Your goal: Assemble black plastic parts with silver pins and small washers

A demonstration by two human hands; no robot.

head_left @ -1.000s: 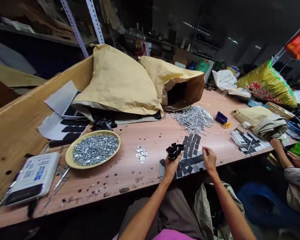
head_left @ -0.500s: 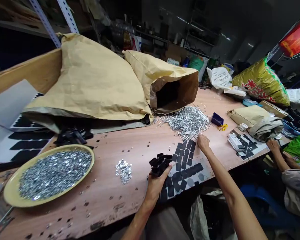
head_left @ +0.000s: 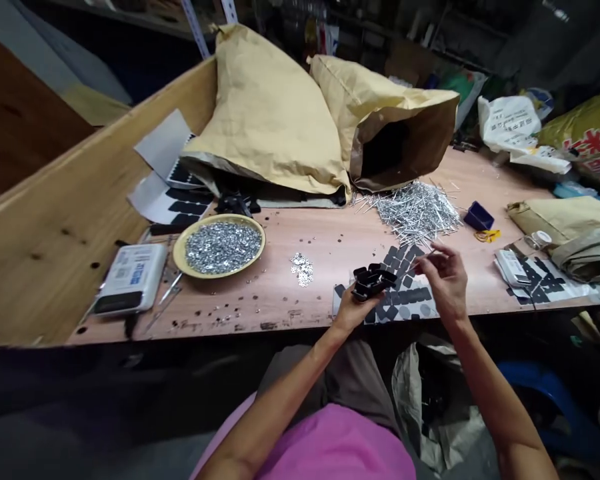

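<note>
My left hand [head_left: 353, 312] is closed round a cluster of black plastic parts [head_left: 373, 281], held above the near edge of the table. Just to its right, my right hand [head_left: 447, 280] pinches what looks like a thin metal pin [head_left: 408, 272], slanting toward the black parts; blur hides its exact ends. Under and between both hands lies a pale sheet with black rounded pads [head_left: 405, 297]. Behind them is a heap of thin silvery metal pins [head_left: 417, 212]. Small washers [head_left: 303, 269] lie in a loose pile left of my left hand.
A yellow bowl of washers [head_left: 261, 257] and a white scale-like device [head_left: 133, 277] stand at left. Two large paper sacks [head_left: 275, 113] lie at the back. A small blue box [head_left: 479, 217] sits right of the pins. At the far right edge, another person's arm shows partly.
My right hand has come back from the pin heap toward my left hand, with a thin pin in its fingers. The view has swung left and down. My left hand still holds the black parts.
</note>
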